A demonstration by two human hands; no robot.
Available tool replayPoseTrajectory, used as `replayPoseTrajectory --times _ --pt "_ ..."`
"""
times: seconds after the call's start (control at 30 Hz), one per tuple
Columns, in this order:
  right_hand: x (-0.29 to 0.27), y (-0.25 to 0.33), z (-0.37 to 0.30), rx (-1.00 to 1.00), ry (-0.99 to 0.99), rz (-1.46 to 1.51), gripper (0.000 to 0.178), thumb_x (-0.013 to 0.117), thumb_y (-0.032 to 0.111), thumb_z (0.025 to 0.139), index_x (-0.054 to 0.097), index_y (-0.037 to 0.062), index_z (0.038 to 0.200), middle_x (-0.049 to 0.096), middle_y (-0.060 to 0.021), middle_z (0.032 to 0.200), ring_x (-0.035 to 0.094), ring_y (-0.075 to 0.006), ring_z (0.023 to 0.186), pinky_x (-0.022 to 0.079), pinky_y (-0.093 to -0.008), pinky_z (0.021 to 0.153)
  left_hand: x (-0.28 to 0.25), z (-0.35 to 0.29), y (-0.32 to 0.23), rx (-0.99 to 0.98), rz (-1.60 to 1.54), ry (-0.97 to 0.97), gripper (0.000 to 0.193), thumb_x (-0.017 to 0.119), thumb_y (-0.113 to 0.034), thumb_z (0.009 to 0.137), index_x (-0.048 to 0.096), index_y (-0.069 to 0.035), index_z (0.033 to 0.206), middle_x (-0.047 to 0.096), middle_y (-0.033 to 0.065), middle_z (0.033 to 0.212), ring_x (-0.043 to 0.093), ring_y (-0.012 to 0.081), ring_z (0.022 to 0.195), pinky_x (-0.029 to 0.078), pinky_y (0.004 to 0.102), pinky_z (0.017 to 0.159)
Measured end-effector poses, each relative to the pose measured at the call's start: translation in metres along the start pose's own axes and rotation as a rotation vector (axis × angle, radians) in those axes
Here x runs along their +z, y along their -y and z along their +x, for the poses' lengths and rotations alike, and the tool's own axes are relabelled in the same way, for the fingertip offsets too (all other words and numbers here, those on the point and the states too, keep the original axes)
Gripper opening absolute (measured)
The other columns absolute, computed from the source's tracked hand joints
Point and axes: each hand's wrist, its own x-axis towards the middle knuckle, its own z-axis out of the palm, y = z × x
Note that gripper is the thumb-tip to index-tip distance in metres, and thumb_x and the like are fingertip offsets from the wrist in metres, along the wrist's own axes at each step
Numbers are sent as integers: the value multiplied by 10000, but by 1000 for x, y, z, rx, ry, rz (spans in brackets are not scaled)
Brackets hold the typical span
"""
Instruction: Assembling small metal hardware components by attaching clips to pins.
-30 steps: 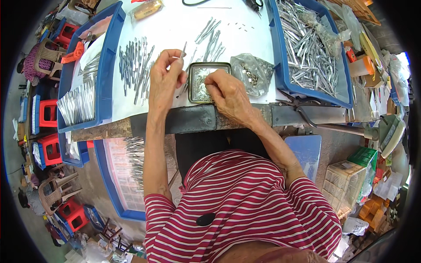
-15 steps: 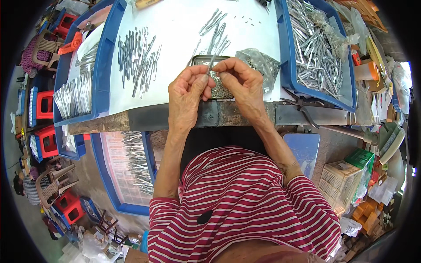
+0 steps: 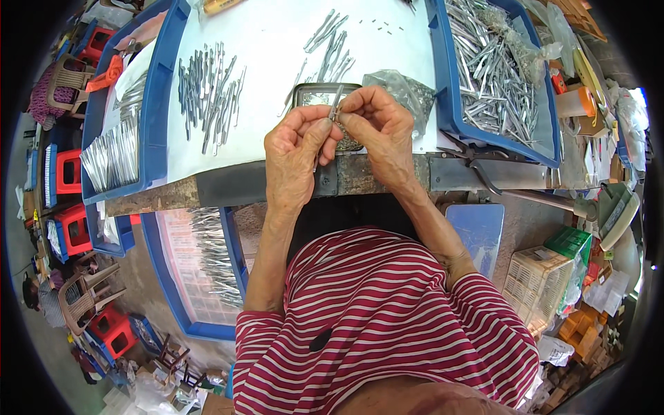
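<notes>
My left hand [image 3: 294,155] is closed around a slim grey metal piece [image 3: 337,95], which points up and away over a small dark-rimmed tray [image 3: 297,92]. Thumb and fingertips of my right hand [image 3: 384,135] pinch together at the same piece, close to my left thumb. Whether a tiny part sits between the right fingertips is too small to tell. Small metal bits [image 3: 351,145] lie in the tray, partly hidden by my hands. Beyond it several similar metal pieces [image 3: 335,55] rest on white paper, and a larger group [image 3: 207,97] is spread out to the left.
A blue bin [image 3: 448,90] heaped with metal strips stands at the right, and another blue bin [image 3: 160,97] at the left. Beside the tray lies a clear plastic bag [image 3: 398,88]. Dark-handled pliers [image 3: 477,158] lie at the table's front edge [image 3: 242,183].
My right fingertips have drawn in against the metal piece, closer to my left thumb. The view has shifted slightly; the things on the table keep their places.
</notes>
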Motion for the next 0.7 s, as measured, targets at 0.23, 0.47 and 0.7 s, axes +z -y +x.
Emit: replayPoseTrajectory --times 0.23,0.47,0.7 --pt "1 4 -2 -2 13 -9 72 529 -23 751 520 -9 821 533 -13 713 511 -38 639 419 -162 557 1 -4 -2 3 -14 -23 159 557 -45 820 542 52 945 601 87 707 498 64 519 379 148 443" --pt "1 1 -3 -52 -16 -83 73 538 -34 731 520 4 791 516 1 705 481 -32 612 393 -162 524 0 -7 0 10 5 -47 130 567 -33 810 542 51 907 602 97 701 490 61 507 372 148 431" --pt "3 -3 -4 -163 -25 -129 72 531 -37 740 495 6 785 528 -20 732 506 -54 623 414 -179 541 6 -10 0 67 140 -76 91 566 -31 810 556 33 875 594 65 696 463 39 512 355 146 442"
